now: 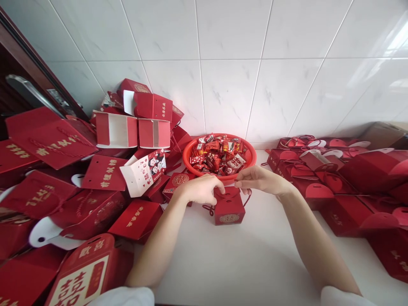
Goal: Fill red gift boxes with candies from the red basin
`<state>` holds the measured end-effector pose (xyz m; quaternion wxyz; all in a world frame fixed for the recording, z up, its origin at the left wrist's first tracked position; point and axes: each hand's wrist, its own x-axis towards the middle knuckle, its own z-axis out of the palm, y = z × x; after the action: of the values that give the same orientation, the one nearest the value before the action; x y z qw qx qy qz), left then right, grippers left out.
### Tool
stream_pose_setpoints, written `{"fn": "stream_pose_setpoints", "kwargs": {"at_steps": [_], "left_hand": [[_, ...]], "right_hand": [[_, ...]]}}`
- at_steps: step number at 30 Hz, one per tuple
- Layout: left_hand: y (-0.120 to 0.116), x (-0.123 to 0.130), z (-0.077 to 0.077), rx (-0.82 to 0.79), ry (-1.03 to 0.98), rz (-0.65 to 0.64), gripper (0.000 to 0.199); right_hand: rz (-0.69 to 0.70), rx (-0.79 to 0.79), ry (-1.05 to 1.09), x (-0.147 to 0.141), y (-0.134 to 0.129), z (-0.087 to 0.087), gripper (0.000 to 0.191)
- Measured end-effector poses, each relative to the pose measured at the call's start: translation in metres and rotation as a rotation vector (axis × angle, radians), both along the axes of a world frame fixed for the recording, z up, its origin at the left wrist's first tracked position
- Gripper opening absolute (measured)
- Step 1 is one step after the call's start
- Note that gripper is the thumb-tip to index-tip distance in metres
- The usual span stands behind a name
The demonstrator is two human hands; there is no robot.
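White sleeves lead as the left hand touches the red box beneath, best kept square; the right hand curls apart, both grips unclear.

Wht tiled wall, dk door L w/ 1 metal handle, brn cardbd box back R

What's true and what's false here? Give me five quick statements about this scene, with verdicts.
1. The red basket holds wrapped sweets. True.
2. The left grip is inside the basket. False: it is at the small red box.
3. The small red box stands on the white tabletop. True.
4. The wall behind is bare brick. False: it is covered in pale tiles.
5. More red boxes lie to both sides. True.
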<state>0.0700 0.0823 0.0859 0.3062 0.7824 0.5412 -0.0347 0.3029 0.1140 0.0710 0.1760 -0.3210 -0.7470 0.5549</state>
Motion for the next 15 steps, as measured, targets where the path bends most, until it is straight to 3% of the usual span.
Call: {"fn": "stream_pose_setpoints", "kwargs": {"at_steps": [8, 15], "left_hand": [[-0.005, -0.003, 0.009, 0.019, -0.584, 0.231, 0.042], [-0.004, -0.001, 0.01, 0.051, -0.948, 0.301, 0.039]], "right_hand": [[-0.125, 0.014, -0.012, 0.002, -0.009, 0.008, 0.033], [-0.187, 0.023, 0.054, 0.004, -0.018, 0.017, 0.034]]}}
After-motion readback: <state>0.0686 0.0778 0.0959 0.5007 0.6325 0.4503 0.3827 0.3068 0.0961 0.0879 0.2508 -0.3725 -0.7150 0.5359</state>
